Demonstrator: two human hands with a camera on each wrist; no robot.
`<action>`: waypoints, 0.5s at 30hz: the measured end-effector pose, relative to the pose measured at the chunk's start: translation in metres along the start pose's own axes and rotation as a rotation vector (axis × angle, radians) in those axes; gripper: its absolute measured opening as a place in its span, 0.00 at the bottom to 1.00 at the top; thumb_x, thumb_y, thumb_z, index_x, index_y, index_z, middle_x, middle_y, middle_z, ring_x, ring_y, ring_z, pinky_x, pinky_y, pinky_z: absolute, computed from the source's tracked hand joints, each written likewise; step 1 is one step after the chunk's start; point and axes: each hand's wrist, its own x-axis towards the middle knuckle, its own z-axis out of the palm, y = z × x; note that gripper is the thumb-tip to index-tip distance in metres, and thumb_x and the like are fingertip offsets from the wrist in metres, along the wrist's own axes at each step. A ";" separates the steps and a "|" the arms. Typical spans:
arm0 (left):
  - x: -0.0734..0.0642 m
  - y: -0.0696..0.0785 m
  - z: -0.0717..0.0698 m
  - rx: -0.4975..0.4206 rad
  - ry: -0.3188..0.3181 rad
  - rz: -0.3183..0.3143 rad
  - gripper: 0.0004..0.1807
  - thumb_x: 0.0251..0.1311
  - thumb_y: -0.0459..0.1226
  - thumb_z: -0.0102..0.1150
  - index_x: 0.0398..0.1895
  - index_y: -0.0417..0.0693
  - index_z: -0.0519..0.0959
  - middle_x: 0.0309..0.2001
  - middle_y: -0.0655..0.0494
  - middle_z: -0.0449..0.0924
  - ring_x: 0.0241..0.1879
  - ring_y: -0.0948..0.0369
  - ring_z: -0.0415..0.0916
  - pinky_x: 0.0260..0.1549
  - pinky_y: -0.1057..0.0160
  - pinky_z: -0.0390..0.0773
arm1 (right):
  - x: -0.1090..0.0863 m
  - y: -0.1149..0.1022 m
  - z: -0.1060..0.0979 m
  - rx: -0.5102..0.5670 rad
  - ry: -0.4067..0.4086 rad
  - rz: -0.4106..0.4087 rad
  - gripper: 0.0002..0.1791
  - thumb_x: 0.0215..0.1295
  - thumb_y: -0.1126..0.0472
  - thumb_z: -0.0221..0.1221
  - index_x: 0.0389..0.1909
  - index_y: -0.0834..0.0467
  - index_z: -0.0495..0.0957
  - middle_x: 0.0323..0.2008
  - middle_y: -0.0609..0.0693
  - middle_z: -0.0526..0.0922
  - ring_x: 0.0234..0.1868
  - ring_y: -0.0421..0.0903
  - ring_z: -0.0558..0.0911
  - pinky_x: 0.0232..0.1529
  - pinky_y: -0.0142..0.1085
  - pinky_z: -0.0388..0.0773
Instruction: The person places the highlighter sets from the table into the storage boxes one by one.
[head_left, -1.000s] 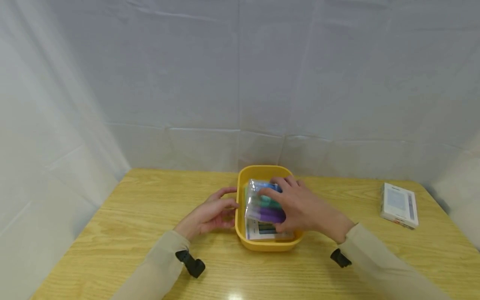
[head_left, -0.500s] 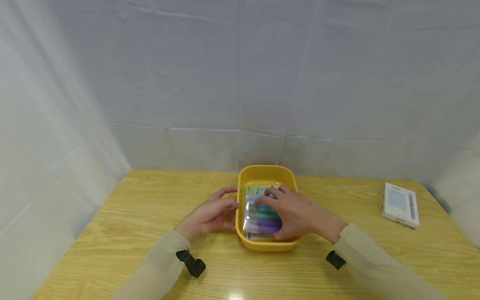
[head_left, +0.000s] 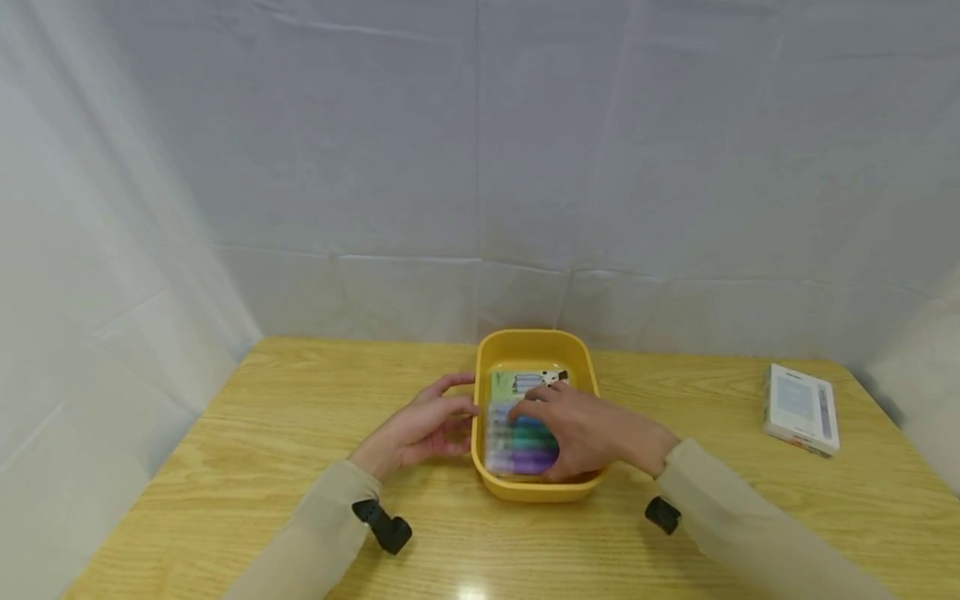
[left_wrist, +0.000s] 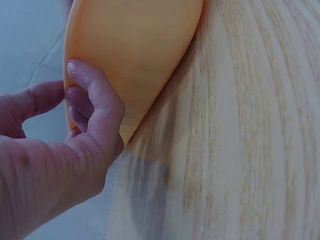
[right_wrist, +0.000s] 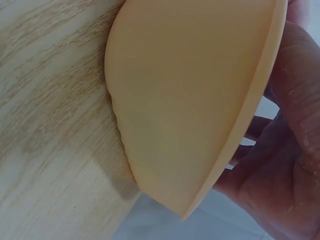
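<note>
A yellow plastic bin (head_left: 536,493) stands on the table. Inside it lies a clear pack of colored pens (head_left: 519,442), with blue, green and purple bands. My right hand (head_left: 600,429) reaches over the bin's right side and grips this pack, its fingers on top and thumb near the front; the fingertips are out of sight in the right wrist view. Past the pack shows a pale green printed packet (head_left: 506,383) with a cartoon drawing. My left hand (head_left: 420,425) holds the bin's left rim, fingers bent against the outer wall (left_wrist: 140,45).
A white box (head_left: 801,410) with a printed front lies on the wooden table (head_left: 322,400) at the far right. A pale sheet (head_left: 375,167) hangs behind the table, and another pale sheet stands along the left.
My right hand has lowered the pack of pens flat into the bin, shifting slightly left and toward me, and the green packet behind has come into view. My left hand stays put.
</note>
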 end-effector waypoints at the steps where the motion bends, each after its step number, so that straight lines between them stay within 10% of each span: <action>1: 0.000 0.000 0.000 -0.004 0.000 -0.001 0.33 0.67 0.31 0.54 0.74 0.54 0.59 0.41 0.54 0.76 0.38 0.61 0.75 0.30 0.65 0.79 | 0.000 0.001 0.000 0.009 -0.008 -0.003 0.39 0.53 0.45 0.74 0.67 0.48 0.73 0.67 0.57 0.74 0.66 0.58 0.75 0.67 0.55 0.74; 15: -0.001 -0.001 0.000 0.005 -0.006 0.005 0.33 0.68 0.32 0.53 0.74 0.54 0.58 0.45 0.51 0.76 0.39 0.60 0.75 0.31 0.64 0.80 | -0.007 0.006 -0.010 0.227 0.025 0.042 0.27 0.66 0.49 0.66 0.63 0.53 0.77 0.67 0.51 0.77 0.68 0.53 0.76 0.70 0.54 0.71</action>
